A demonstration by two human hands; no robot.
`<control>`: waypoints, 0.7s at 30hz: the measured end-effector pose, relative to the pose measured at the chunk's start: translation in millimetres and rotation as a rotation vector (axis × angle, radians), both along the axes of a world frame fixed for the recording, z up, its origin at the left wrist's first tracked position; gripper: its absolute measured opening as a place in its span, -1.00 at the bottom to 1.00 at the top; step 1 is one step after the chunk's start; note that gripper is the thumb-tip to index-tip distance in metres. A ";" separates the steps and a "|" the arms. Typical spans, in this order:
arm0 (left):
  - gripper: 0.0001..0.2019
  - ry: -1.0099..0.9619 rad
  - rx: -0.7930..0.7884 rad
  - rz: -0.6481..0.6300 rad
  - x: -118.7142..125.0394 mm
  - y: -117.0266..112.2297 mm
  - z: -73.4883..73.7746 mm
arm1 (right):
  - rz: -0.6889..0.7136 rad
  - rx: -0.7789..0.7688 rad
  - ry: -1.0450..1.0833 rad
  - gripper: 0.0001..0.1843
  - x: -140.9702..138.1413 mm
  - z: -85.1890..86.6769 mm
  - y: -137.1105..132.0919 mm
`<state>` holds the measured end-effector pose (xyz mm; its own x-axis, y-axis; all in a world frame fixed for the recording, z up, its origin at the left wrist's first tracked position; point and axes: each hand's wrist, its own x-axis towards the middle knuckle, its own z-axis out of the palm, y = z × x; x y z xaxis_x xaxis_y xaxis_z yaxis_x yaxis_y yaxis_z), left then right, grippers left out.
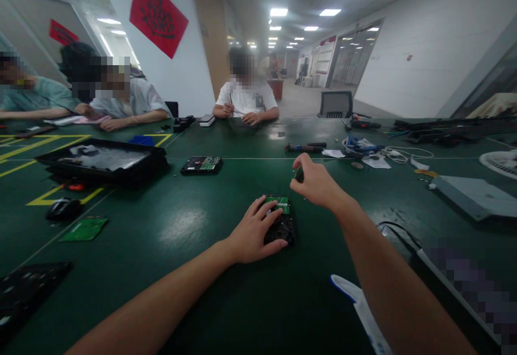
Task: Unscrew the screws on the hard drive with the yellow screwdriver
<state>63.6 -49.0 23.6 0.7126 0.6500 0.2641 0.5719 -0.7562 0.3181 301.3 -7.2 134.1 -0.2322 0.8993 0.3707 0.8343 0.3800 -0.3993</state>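
A hard drive [281, 228] with a green circuit board on its far half lies on the table in front of me. My left hand [258, 228] holds it down, fingers spread across its top and left side and the thumb along its near edge. Above its far right corner, my right hand [313, 181] is closed around the dark handle of a screwdriver [299, 175]. The thin shaft points down toward the board, but whether its tip touches a screw cannot be made out. Another hard drive [201, 165] with a green board lies farther off to the left.
Black trays [100, 161] stand at left, near a mouse [63, 209] and a loose green circuit board [84, 228]. A grey metal case [474, 196], cables [398, 154] and a power screwdriver [365, 124] lie at right. A white glove [365, 309] is by my right forearm. Several people sit across the table.
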 end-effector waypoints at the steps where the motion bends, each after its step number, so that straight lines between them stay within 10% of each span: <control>1: -0.16 0.001 -0.001 0.001 0.0 -0.1 0.3 | 0.002 0.016 -0.023 -0.69 -0.5 -0.2 0.4; 21: -0.16 -0.018 0.017 0.003 0.6 -0.2 -2.0 | 0.204 -0.264 0.499 -0.64 -8.8 -2.7 3.6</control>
<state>64.2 -49.2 21.6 0.7059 0.6471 0.2882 0.5681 -0.7602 0.3152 292.5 -3.6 131.4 -0.2649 0.9316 0.2491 0.4427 0.3469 -0.8268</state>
